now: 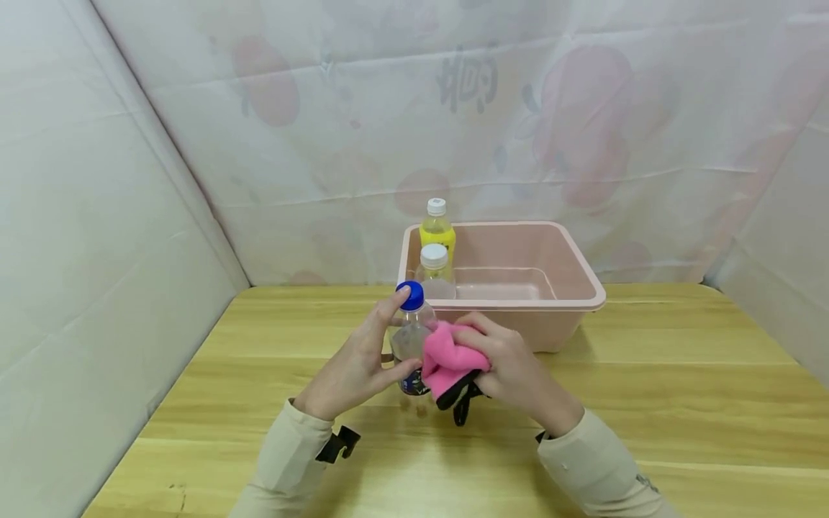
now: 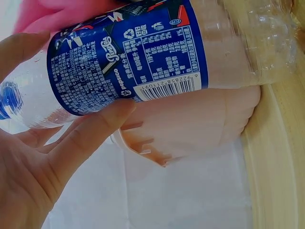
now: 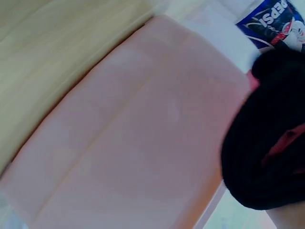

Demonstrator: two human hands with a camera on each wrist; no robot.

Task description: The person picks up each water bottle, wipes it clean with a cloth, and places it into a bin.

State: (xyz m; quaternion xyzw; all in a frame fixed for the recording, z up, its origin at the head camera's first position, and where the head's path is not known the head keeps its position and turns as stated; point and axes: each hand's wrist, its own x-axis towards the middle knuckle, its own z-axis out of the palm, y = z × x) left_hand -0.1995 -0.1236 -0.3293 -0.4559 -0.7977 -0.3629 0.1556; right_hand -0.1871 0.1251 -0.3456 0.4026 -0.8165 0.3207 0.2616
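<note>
My left hand [image 1: 350,370] grips a clear plastic Pepsi bottle [image 1: 408,344], which stands roughly upright in front of the basin. Its blue cap [image 1: 411,296] lies under one fingertip, and a dark blue label [image 2: 126,57] wraps its middle in the left wrist view. In my right hand [image 1: 512,363] is a bunched pink cloth [image 1: 447,352] with black edging, held against the bottle's right side. The cloth's black edging [image 3: 257,138] fills the right of the right wrist view. Whether the bottle's base touches the table cannot be told.
A pale pink basin [image 1: 547,327] sits behind my hands on the wooden table [image 1: 259,374]. Inside its left end stand a yellow-labelled bottle [image 1: 437,235] and a clear bottle [image 1: 435,277], both white-capped. A printed curtain [image 1: 350,144] hangs behind the table.
</note>
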